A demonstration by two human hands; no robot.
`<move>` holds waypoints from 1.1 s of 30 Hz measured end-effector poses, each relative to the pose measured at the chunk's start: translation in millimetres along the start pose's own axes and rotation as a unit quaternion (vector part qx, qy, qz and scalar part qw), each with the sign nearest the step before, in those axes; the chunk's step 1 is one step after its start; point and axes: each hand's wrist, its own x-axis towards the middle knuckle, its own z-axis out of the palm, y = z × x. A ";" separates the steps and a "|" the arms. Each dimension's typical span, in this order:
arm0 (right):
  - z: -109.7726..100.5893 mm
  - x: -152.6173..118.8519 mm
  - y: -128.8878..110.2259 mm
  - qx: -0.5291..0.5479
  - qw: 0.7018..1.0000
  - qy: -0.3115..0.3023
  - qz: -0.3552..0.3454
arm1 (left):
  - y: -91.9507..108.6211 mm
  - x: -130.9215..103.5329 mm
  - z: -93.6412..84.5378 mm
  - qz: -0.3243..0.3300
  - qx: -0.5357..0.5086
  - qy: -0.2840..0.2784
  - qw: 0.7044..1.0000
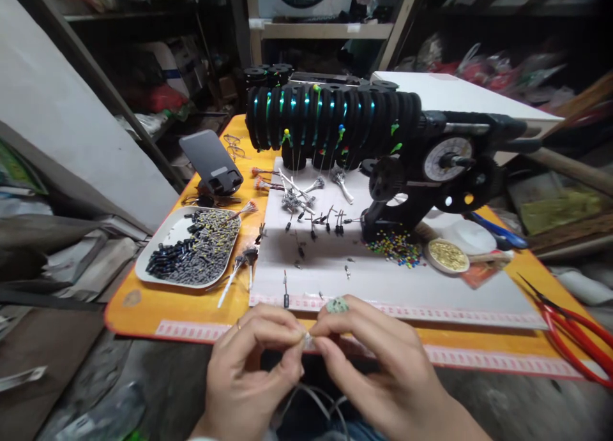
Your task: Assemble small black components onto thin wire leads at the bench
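My left hand (258,364) and my right hand (373,358) meet at the table's front edge, each with thumb and forefinger pinched. Between the fingertips is a small whitish thing (307,340), too small to make out. A green patch sits on a finger of my right hand. Just beyond my hands, a dark cylindrical piece with a thin stem (286,299) lies on the white board (383,288). Farther back on the board are several similar dark pieces (339,229) and bundles with white stems (341,184).
A white tray (138,272) of small grey and dark pieces is at left, near a phone (211,160). A black geared machine (393,179) stands behind the board. Coloured beads (395,248), a dish (443,270) of gold bits and red scissors (565,332) are at right.
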 end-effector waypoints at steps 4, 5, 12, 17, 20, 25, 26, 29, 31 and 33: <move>1.3 0.5 0.8 -0.005 0.999 0.000 0.035 | 0.0 3.9 -11.4 0.132 0.173 -0.032 0.975; 1.7 0.5 1.2 -0.011 0.999 0.001 0.041 | 0.1 3.9 -13.7 0.152 0.217 -0.046 0.963; 3.7 0.1 9.0 -0.053 0.998 0.015 0.037 | -2.4 8.1 -20.4 0.223 0.344 -0.100 0.907; 9.4 3.8 15.0 -0.153 0.987 0.049 -0.018 | 1.1 24.2 -25.1 0.156 0.332 -0.130 0.921; 16.6 9.9 17.6 -0.185 0.980 0.055 -0.038 | 4.6 36.4 -32.7 0.114 0.322 -0.146 0.928; 29.4 21.4 21.2 -0.201 0.978 0.031 -0.033 | 9.9 51.4 -46.1 0.062 0.383 -0.192 0.902; 31.4 22.8 21.6 -0.203 0.978 0.028 -0.029 | 11.0 53.4 -48.0 0.051 0.393 -0.202 0.896; 35.2 24.7 22.1 -0.210 0.977 0.013 -0.024 | 15.0 58.1 -51.8 0.033 0.418 -0.224 0.880; 36.6 25.0 22.0 -0.215 0.976 0.010 -0.026 | 18.2 60.6 -52.9 0.029 0.434 -0.233 0.870; 37.6 25.5 22.2 -0.223 0.974 0.010 -0.028 | 21.5 62.8 -53.4 0.024 0.447 -0.242 0.861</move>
